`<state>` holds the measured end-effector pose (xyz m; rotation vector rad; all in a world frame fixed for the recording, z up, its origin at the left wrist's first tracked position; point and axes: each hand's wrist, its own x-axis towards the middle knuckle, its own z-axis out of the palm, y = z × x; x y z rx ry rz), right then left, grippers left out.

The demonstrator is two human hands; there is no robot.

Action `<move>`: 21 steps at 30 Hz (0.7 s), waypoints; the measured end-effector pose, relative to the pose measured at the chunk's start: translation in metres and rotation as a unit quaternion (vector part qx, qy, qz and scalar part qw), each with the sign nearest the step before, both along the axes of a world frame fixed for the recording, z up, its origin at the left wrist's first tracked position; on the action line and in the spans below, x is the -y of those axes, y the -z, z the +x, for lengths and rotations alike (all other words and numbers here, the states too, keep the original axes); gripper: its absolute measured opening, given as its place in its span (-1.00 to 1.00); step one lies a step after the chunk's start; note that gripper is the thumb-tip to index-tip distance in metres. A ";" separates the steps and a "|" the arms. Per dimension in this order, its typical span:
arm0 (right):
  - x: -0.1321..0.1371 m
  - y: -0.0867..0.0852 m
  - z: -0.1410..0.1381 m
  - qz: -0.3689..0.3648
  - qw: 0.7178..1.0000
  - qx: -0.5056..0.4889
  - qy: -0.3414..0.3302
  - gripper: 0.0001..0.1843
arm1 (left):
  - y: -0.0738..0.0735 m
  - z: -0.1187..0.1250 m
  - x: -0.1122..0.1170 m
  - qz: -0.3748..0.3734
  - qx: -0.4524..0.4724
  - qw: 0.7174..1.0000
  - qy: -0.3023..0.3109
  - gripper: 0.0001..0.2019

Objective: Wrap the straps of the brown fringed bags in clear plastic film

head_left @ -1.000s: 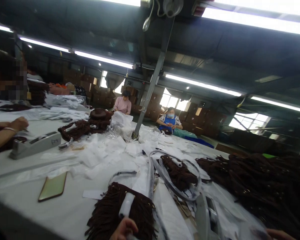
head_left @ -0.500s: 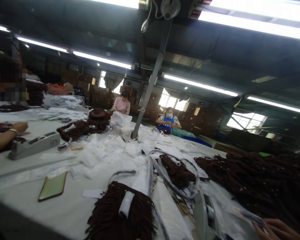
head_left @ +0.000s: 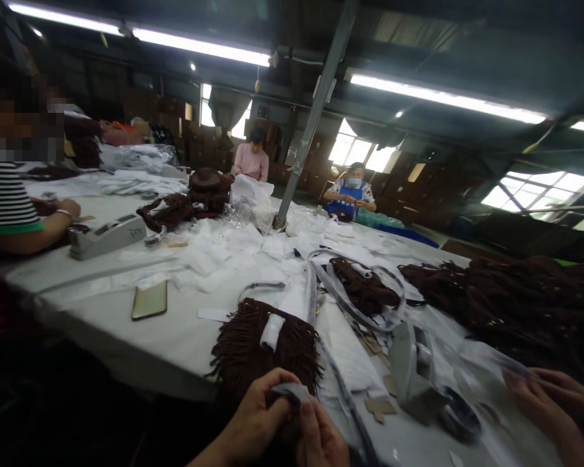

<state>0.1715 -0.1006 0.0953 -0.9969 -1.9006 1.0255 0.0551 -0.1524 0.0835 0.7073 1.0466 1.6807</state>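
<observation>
At lower centre, our left hand (head_left: 255, 412) and right hand (head_left: 322, 433) pinch a small grey-white flat strip (head_left: 294, 392) before a dark brown suede-like fringed bag (head_left: 253, 332). A loose pinch could drop it into the fringe (head_left: 226, 347)

From the left hand (head_left: 255, 415) and right hand (head_left: 324, 438), the fringed bag (head_left: 279, 334) blocks twelve o'clock. Bare tabletop (head_left: 185, 350) leaves a way at ten o'clock, between bag and phone (head_left: 149, 302). The looped strap (head_left: 401, 285) bars one o'clock, the tape dispenser (head_left: 413, 373) two, another person's hands (head_left: 540, 395) three.
</observation>
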 end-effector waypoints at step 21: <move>0.005 0.049 -0.020 0.123 0.977 0.171 0.030 -0.41 | 0.006 0.017 -0.015 -0.015 0.351 0.926 -0.140 -0.56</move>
